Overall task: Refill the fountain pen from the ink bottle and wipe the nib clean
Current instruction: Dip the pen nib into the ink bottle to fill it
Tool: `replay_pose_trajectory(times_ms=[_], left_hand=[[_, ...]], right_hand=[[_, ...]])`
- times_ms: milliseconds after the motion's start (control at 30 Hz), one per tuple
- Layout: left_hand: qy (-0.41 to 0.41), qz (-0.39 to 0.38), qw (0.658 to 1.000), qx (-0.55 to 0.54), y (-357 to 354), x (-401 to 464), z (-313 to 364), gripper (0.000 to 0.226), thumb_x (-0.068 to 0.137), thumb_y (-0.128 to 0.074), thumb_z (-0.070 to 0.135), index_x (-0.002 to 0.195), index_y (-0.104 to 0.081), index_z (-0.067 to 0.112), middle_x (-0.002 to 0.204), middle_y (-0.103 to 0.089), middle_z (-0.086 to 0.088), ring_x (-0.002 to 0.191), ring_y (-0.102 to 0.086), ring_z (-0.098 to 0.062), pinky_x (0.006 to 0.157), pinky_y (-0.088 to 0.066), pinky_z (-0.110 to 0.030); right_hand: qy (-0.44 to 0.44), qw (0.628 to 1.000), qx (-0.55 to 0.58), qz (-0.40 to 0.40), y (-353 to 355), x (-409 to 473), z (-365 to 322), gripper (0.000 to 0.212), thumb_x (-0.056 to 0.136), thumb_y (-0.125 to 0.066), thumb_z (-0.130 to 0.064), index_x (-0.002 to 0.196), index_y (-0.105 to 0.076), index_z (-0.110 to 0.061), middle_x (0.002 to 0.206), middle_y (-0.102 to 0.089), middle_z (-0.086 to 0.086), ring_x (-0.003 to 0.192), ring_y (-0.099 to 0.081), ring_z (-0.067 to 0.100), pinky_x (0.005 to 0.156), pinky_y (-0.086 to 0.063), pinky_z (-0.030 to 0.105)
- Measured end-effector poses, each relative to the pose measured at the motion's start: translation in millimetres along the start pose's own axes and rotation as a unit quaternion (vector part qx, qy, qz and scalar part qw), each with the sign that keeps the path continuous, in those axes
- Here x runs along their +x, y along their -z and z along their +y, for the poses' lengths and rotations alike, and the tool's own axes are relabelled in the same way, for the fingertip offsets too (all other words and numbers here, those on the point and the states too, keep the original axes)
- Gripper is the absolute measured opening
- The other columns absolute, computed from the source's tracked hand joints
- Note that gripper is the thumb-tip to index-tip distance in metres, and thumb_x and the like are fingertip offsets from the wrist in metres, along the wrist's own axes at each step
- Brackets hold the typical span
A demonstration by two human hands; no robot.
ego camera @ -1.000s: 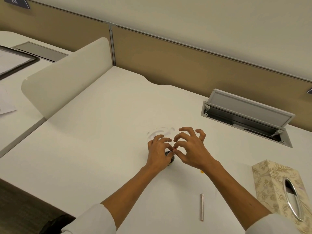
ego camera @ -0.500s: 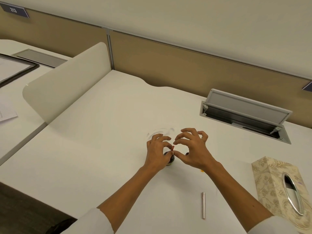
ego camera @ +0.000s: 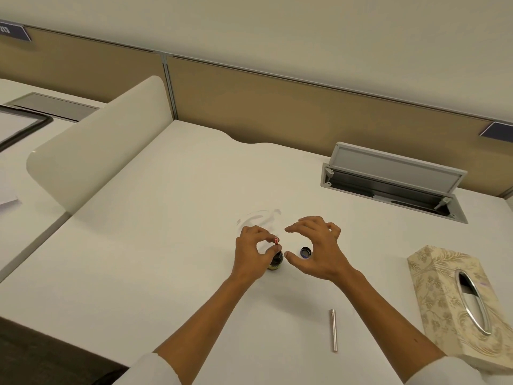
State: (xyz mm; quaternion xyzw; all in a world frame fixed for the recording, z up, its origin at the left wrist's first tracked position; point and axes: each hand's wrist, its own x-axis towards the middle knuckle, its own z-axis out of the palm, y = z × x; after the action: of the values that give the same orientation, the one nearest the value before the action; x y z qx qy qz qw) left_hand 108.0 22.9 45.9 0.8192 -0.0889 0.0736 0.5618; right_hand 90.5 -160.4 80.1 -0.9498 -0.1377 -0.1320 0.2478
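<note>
1. The left hand (ego camera: 251,252) pinches a small red-tipped pen part (ego camera: 276,240) between thumb and forefinger, directly above the dark ink bottle (ego camera: 276,261) standing on the white surface (ego camera: 166,245).
2. The right hand (ego camera: 316,250) hovers just beside it — fingers spread and curled, holding nothing.
3. The bottle's dark cap (ego camera: 305,251) lies on the surface under the right hand.
4. A silver pen barrel (ego camera: 333,330) lies nearer the person — well apart from the bottle.
5. A patterned tissue box (ego camera: 455,309) sits at the right.
</note>
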Motion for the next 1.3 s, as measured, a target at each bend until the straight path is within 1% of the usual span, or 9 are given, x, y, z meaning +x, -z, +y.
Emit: replay_pose_trajectory(times_ms=[100,233,467,700,900,967,1033,1167,1300], left_hand=[[0.036,0.002,0.999,-0.033,3.7,0.2,-0.5,0.012,0.073,-0.081,0.018,0.081,-0.074,0.022,0.085,-0.071,0.013,0.093,-0.059,-0.002,0.077,-0.037,-0.005],[0.072,0.003,0.996,-0.061,8.2,2.4,2.1,0.009,0.074,-0.080,0.016,0.080,-0.075,0.020,0.086,-0.074,0.011,0.085,-0.063,0.001,0.072,-0.037,-0.004],[0.092,0.008,0.994,-0.060,16.4,4.7,4.4,0.007,0.076,-0.078,0.018,0.080,-0.074,0.021,0.087,-0.075,0.012,0.084,-0.066,-0.001,0.070,-0.041,-0.022],[0.143,0.022,0.984,-0.104,21.7,5.4,-2.0,0.011,0.076,-0.077,0.014,0.080,-0.073,0.023,0.084,-0.075,0.010,0.086,-0.069,-0.008,0.071,-0.044,-0.029],[0.188,0.045,0.967,-0.164,24.9,4.5,-6.4,0.012,0.076,-0.076,0.008,0.084,-0.073,0.016,0.088,-0.075,0.000,0.085,-0.068,-0.009,0.075,-0.045,-0.016],[0.206,0.053,0.959,-0.188,25.6,4.1,-7.1,0.012,0.077,-0.076,0.006,0.085,-0.072,0.013,0.090,-0.075,-0.004,0.085,-0.068,-0.011,0.075,-0.045,-0.014],[0.230,0.060,0.947,-0.215,26.1,3.6,-6.0,0.011,0.076,-0.076,0.005,0.084,-0.072,0.011,0.088,-0.074,-0.003,0.081,-0.068,-0.007,0.075,-0.045,-0.016],[0.274,0.067,0.925,-0.254,26.2,0.5,-3.7,0.011,0.077,-0.075,0.003,0.085,-0.070,0.009,0.084,-0.071,-0.001,0.068,-0.064,0.004,0.074,-0.042,-0.024],[0.313,0.080,0.907,-0.271,25.8,-2.4,-8.1,0.011,0.076,-0.077,0.008,0.085,-0.071,0.010,0.081,-0.070,0.001,0.079,-0.061,-0.012,0.074,-0.041,-0.030]], right_hand=[[-0.019,1.000,0.022,-0.008,-1.9,-3.0,1.2,0.049,0.069,-0.072,-0.047,0.116,-0.063,-0.036,0.114,-0.059,-0.024,0.121,-0.041,-0.001,0.097,-0.018,0.036],[-0.046,0.998,0.045,-0.015,-3.6,-5.1,4.2,0.053,0.069,-0.072,-0.045,0.120,-0.061,-0.037,0.117,-0.058,-0.024,0.120,-0.038,-0.006,0.096,-0.016,0.032],[-0.077,0.994,0.070,-0.027,-3.7,-5.2,5.1,0.053,0.069,-0.068,-0.043,0.121,-0.058,-0.038,0.118,-0.057,-0.024,0.121,-0.040,-0.003,0.097,-0.015,0.031],[-0.108,0.987,0.111,-0.029,-6.1,-6.2,5.7,0.052,0.068,-0.061,-0.048,0.119,-0.058,-0.040,0.119,-0.059,-0.026,0.123,-0.040,-0.005,0.102,-0.020,0.032],[-0.167,0.969,0.177,-0.046,-4.3,-8.8,3.9,0.044,0.076,-0.061,-0.043,0.120,-0.057,-0.042,0.116,-0.062,-0.027,0.128,-0.040,0.000,0.097,-0.017,0.007],[-0.190,0.953,0.231,-0.046,-4.6,-8.8,4.8,0.043,0.077,-0.058,-0.048,0.120,-0.059,-0.042,0.116,-0.063,-0.027,0.126,-0.043,0.003,0.102,-0.035,0.021],[-0.207,0.937,0.280,-0.037,-4.2,-7.4,4.6,0.044,0.078,-0.055,-0.050,0.119,-0.062,-0.038,0.116,-0.067,-0.023,0.121,-0.051,0.005,0.097,-0.046,0.035],[-0.233,0.909,0.344,-0.018,-2.6,-3.2,-0.1,0.039,0.086,-0.051,-0.047,0.116,-0.066,-0.029,0.113,-0.072,-0.012,0.112,-0.061,0.002,0.093,-0.047,0.035],[-0.264,0.882,0.390,-0.012,-5.0,0.3,-2.0,0.057,0.087,-0.040,-0.062,0.119,-0.066,-0.023,0.113,-0.073,-0.006,0.112,-0.064,0.008,0.092,-0.050,0.039]])
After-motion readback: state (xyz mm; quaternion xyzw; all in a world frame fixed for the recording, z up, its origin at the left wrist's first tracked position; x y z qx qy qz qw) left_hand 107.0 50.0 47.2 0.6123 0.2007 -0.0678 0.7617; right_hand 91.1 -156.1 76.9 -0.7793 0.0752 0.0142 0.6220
